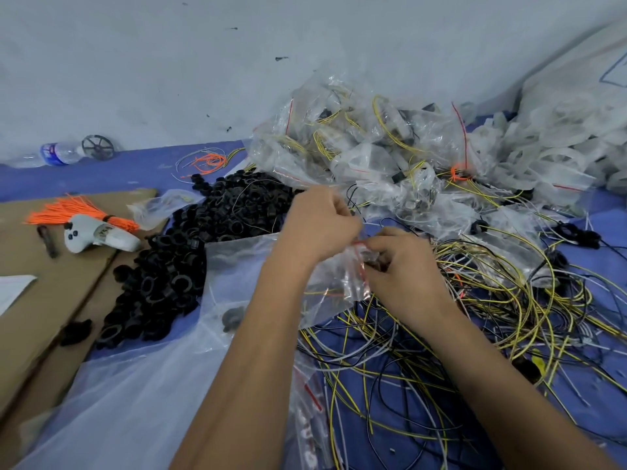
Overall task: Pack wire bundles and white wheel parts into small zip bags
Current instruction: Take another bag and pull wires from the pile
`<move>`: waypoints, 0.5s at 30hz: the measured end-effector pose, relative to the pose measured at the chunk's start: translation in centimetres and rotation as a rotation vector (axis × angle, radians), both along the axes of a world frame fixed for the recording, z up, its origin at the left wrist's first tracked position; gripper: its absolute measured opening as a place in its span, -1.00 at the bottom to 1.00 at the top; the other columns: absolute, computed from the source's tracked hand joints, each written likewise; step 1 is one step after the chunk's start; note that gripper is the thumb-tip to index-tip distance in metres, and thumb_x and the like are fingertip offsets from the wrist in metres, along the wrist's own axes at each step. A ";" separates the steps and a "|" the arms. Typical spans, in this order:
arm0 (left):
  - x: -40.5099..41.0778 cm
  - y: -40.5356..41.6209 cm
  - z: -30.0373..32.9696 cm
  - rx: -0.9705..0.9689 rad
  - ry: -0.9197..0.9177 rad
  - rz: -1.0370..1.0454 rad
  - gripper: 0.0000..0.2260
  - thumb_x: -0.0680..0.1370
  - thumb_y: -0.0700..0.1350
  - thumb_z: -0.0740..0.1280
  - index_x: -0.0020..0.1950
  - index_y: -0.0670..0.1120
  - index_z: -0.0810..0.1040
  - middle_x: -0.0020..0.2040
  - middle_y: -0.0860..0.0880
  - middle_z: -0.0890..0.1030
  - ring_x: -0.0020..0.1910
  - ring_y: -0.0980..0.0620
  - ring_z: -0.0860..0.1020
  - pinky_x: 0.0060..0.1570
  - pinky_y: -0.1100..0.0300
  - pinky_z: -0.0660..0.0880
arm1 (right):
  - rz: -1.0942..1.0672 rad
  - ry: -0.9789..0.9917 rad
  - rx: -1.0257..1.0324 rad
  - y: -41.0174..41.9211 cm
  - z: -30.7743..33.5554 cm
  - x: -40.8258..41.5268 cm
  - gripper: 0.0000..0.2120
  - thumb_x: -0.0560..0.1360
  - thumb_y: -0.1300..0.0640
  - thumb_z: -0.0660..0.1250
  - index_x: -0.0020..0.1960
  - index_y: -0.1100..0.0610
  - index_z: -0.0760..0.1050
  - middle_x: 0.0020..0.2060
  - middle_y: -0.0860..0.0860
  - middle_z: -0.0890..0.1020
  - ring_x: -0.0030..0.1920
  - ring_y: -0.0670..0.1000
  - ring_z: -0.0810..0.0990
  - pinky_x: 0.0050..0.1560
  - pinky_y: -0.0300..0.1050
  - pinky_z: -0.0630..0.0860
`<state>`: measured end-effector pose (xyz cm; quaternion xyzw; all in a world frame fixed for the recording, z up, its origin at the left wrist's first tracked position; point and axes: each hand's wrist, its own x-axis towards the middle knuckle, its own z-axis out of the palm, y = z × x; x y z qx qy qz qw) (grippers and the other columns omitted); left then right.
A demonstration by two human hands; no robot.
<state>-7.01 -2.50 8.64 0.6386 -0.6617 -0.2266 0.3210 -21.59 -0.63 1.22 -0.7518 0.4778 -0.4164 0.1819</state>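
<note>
A plastic water bottle (59, 153) lay far left of the small zip bag (339, 283), with a bundle of orange ties (73, 212) and a white handheld controller (98, 236) on brown cardboard (51, 283) nearer to it. A heap of black ring parts (190, 245) spread just left of the bag, within easy reach. The person's left hand (319, 225) pinched the bag's red-striped mouth, fingers closed on the plastic, apparently to steady the opening. The right hand (403, 269) gripped the same edge from the other side, fingers curled tight over the strip and something dark at the mouth, which could not be made out. Loose yellow, black and white wires (475, 317) tangled right of the bag across the blue surface (101, 174). Behind the bag, already filled bags (373, 147) were piled clear of the work, and white wheel parts (559, 154) lay heaped right of those.
</note>
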 end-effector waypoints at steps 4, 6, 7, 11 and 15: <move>-2.6 0.7 0.5 -0.017 0.018 -0.075 -0.93 0.43 -0.18 0.42 -0.22 -0.17 0.62 -0.32 -0.08 0.66 -0.39 0.00 0.58 -0.32 0.07 0.60 | 0.082 -0.030 0.175 0.3 0.2 -0.2 -0.87 0.39 0.37 0.51 -0.22 0.17 0.65 -0.31 0.08 0.70 -0.24 0.06 0.69 -0.21 0.16 0.63; -3.3 1.0 0.7 0.037 0.106 -0.137 -0.92 0.45 -0.22 0.40 -0.24 -0.18 0.58 -0.43 -0.07 0.62 -0.48 0.00 0.56 -0.43 0.14 0.55 | 0.129 -0.044 0.252 0.7 0.7 0.0 -0.80 0.39 0.36 0.43 -0.26 0.09 0.55 -0.31 0.06 0.62 -0.22 0.02 0.62 -0.19 0.06 0.60; -3.5 1.1 0.8 0.089 0.165 -0.169 -0.91 0.46 -0.25 0.39 -0.25 -0.19 0.55 -0.48 -0.06 0.59 -0.53 0.01 0.55 -0.47 0.18 0.50 | 0.174 -0.151 0.300 1.0 0.9 0.0 -0.84 0.38 0.30 0.37 -0.25 0.07 0.50 -0.30 0.08 0.53 -0.24 0.01 0.53 -0.21 -0.02 0.55; -3.3 1.4 1.2 0.253 0.323 -0.258 -0.87 0.50 -0.30 0.37 -0.23 -0.18 0.50 -0.52 -0.05 0.55 -0.56 0.00 0.54 -0.50 0.23 0.47 | 0.338 -0.624 0.608 0.3 0.3 0.1 -0.76 0.57 0.50 0.17 0.10 0.24 0.44 -0.20 0.10 0.39 -0.19 -0.10 0.51 -0.17 -0.30 0.56; -2.4 1.5 1.8 0.305 0.441 -0.279 -0.89 0.53 -0.28 0.40 -0.19 -0.18 0.54 -0.51 -0.04 0.54 -0.60 0.06 0.48 -0.60 0.31 0.37 | 0.591 -0.710 0.607 1.4 1.0 0.3 -0.78 0.54 0.51 0.30 0.12 0.29 0.49 0.07 0.34 0.55 0.11 0.25 0.59 0.25 0.26 0.54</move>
